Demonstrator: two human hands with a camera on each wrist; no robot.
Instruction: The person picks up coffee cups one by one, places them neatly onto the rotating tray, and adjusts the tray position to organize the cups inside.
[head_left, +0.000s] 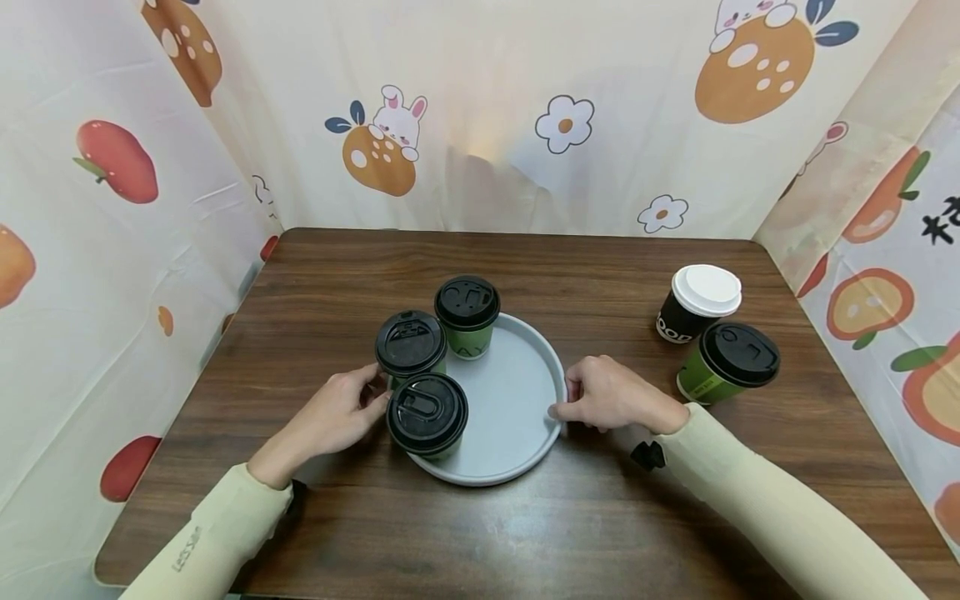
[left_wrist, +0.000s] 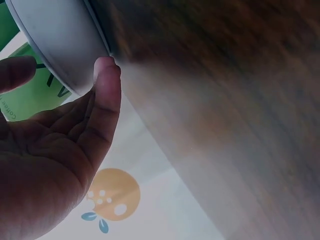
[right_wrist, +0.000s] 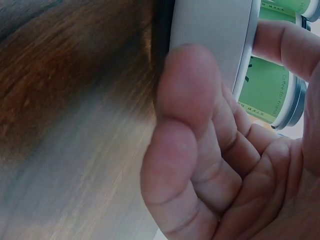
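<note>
A round light-grey tray (head_left: 513,400) lies on the table between both hands. Three green paper cups with black lids stand on its left part: a front cup (head_left: 427,414), a middle cup (head_left: 410,343) and a back cup (head_left: 467,312). My left hand (head_left: 330,421) grips the tray's left side beside the front and middle cups; in the left wrist view its fingertips press the tray wall (left_wrist: 67,40) and the thumb is over the rim. On the opposite side my right hand (head_left: 611,395) holds the rim, thumb above and fingers against the outer wall (right_wrist: 212,30).
At the right of the brown wooden table (head_left: 570,517) stand a black cup with a white lid (head_left: 703,296) and another green cup with a black lid (head_left: 731,360). A fruit-printed curtain (head_left: 480,108) hangs behind the table and along its sides.
</note>
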